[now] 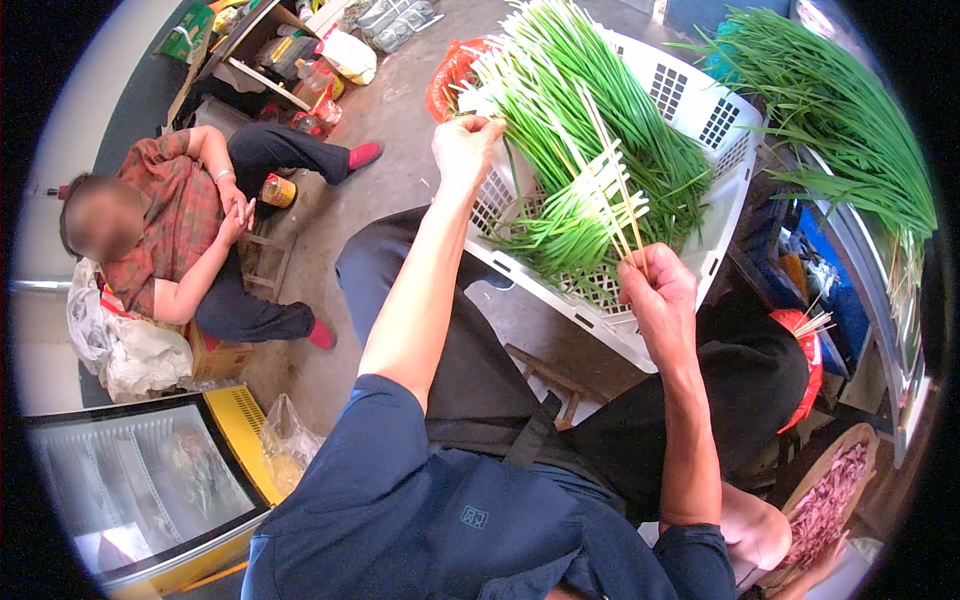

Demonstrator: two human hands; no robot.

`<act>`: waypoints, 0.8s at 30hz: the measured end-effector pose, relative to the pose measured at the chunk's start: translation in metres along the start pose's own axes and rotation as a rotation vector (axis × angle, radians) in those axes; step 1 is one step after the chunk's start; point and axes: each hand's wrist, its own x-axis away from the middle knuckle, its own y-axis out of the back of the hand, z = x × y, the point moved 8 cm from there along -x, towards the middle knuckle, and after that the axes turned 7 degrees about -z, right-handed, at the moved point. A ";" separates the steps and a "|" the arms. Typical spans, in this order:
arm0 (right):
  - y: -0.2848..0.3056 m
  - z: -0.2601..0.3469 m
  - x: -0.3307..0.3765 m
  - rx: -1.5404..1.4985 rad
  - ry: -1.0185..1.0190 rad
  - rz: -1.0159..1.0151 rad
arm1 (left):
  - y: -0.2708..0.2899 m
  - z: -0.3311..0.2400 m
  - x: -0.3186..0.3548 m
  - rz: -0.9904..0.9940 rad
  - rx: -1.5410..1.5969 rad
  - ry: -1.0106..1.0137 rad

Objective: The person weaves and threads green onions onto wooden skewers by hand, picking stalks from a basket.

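Note:
A large heap of green garlic chives (560, 85) with pale stem ends lies in a white slotted plastic crate (650, 355) in front of me. My left hand (466, 152) reaches to the crate's left side, thumb and fingertips pinched together beside the white stem ends; what is between them is too small to make out. With my right hand (660, 288) I grip the lower ends of thin wooden skewers (629, 222) over the crate's near right side. A short row of chives (592, 205) is threaded across the skewers, cut stem ends to the right and leaves hanging left.
More long chives (830, 110) hang over a stand at the right. A red bag with sticks (803, 350) is by my right knee, near a basket of reddish pieces (828, 490) and another person's arm. A seated person (175, 215) and a glass-topped freezer (140, 490) are at the left.

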 end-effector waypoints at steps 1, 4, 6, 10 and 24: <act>0.000 0.000 0.000 -0.001 -0.001 0.000 | 0.005 -0.005 0.003 0.005 0.028 0.009; -0.002 0.003 0.001 0.009 0.019 0.006 | 0.013 -0.019 0.011 0.022 0.337 0.016; -0.003 0.002 0.001 0.016 0.000 0.011 | 0.018 -0.035 0.017 0.093 0.596 -0.046; -0.003 0.001 0.002 -0.022 0.003 0.017 | 0.020 -0.071 0.039 0.171 0.914 0.094; -0.008 0.002 0.002 -0.034 -0.025 0.067 | -0.008 -0.064 0.070 0.430 1.102 0.313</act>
